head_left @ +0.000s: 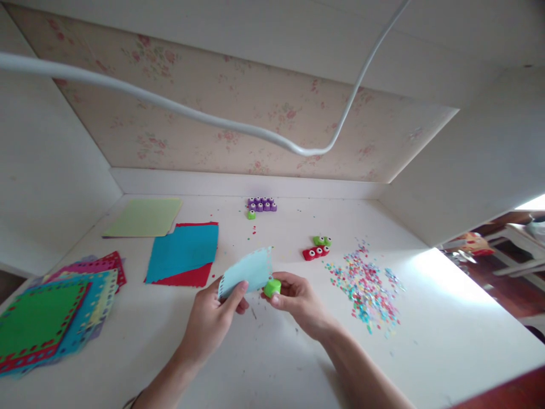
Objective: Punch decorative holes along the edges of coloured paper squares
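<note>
My left hand (217, 315) grips a light blue sheet of paper (248, 271) by its near left part, thumb on top. Small punched holes run along the sheet's left edge, and its far and right edges look notched. In my right hand (300, 301) is a bright green craft punch (272, 288), held between thumb and fingers at the sheet's near right corner. Whether the paper sits inside the punch slot I cannot tell. Both hands are raised over the white table (272, 363).
Punched coloured sheets (40, 318) are stacked at left, near blue and red sheets (185, 250) and pale green paper (145, 217). Purple punches (261, 205) stand at the back, red punches (315, 253) and green punches (322, 241) right of centre. Confetti (370, 284) lies at right; a white cable (238, 126) hangs ahead.
</note>
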A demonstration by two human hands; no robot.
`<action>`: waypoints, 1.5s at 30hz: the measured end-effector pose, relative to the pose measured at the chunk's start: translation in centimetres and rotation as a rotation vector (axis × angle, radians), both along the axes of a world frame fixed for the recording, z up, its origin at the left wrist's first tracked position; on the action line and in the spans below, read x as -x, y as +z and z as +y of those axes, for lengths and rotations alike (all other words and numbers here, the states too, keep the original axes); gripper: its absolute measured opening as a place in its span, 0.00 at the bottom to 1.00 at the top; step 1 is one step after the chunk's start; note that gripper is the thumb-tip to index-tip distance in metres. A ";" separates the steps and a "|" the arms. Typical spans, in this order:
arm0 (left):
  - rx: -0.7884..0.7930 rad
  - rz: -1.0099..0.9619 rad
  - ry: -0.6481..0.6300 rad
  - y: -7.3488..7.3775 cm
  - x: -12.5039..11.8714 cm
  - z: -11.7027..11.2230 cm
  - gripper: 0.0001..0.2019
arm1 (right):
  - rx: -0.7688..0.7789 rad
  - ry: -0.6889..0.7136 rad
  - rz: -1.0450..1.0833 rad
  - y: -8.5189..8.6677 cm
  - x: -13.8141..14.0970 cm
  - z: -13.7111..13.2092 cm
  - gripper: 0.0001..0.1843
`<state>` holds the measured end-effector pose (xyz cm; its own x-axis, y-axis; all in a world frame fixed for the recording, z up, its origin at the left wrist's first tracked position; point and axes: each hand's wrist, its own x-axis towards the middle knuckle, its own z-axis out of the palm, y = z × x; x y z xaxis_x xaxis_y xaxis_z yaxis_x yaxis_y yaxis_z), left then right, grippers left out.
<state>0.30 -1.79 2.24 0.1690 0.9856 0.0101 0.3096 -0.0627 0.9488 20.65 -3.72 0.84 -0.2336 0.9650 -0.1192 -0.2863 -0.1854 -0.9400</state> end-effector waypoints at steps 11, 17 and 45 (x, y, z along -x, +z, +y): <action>0.099 -0.181 0.120 -0.7 -0.2 0.0 0.16 | 0.054 -0.158 0.131 -0.5 1.0 -0.2 0.22; 0.153 -0.277 0.138 -0.5 -0.4 0.2 0.16 | 0.111 -0.180 0.136 0.3 1.1 -0.2 0.21; 0.122 -0.263 0.037 0.2 -0.5 -0.6 0.15 | 0.093 0.002 0.313 -0.3 1.1 -0.7 0.17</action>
